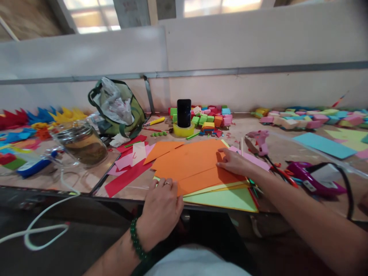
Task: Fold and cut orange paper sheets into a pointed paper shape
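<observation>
Several orange paper sheets lie overlapping in front of me, on top of a yellow-green sheet whose near edge sticks out. My left hand rests on the lower left corner of the orange paper, fingers bent and close together, thumb apart. A ring and a green bead bracelet are on this hand and wrist. Across the right part of the orange paper my right hand lies with its fingers extended, index finger and thumb apart on the surface. Neither hand visibly lifts a sheet.
Left: red paper strips, a glass jar, a green bag. Behind: a phone in a yellow tape roll, colourful paper cubes. Right: a pink glue gun, a purple device with a black cable, blue paper.
</observation>
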`<state>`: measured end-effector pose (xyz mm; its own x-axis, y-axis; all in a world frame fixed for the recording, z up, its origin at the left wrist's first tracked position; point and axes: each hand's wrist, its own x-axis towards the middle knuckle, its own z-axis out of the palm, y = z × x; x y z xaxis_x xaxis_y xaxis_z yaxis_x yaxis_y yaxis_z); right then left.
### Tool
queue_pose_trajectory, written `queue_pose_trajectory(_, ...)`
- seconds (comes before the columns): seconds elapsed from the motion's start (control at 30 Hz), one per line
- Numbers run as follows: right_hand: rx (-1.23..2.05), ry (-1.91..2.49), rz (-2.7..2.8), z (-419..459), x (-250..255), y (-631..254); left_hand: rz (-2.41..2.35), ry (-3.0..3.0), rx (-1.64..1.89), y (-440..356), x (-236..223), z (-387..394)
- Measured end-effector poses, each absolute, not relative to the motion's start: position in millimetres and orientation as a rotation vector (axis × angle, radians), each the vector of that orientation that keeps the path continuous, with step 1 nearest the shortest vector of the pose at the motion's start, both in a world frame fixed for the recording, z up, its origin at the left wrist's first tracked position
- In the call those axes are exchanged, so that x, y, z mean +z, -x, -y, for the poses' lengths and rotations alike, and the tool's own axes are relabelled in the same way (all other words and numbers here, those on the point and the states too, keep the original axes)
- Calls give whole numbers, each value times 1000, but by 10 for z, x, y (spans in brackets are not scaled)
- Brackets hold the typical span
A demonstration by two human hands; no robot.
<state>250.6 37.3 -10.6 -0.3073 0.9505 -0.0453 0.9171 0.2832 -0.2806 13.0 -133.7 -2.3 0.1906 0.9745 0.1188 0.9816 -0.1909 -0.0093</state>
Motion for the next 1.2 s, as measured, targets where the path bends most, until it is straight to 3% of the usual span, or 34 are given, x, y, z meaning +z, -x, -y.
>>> queue_pose_trajectory(0.13, 252, 1599, 2546, -254, -14, -2401, 1898, 2372, -115, -140, -3, 1270)
queue_pose_trajectory(0.33, 159, 976, 2966, -44, 19, -2394, 1885, 2389, -147, -144, -35, 1215)
queue_pose_trajectory(0.63, 38, 1583, 2667, -93, 15, -2593, 1927, 2343, -162, -149, -127, 1266)
queue_pose_trajectory(0.9, 368, 1666, 2542, -433, 71, -2039, 1984, 2293, -344, -156, -231, 1387)
queue_pose_trajectory(1.1, 747, 1566, 2637, -505, 160, -2075, 1999, 2348, -525, -25, -304, 1423)
queue_pose_trajectory(1.2, 787, 1561, 2617, -367, 129, -2144, 2004, 2377, -569, 0, -296, 1392)
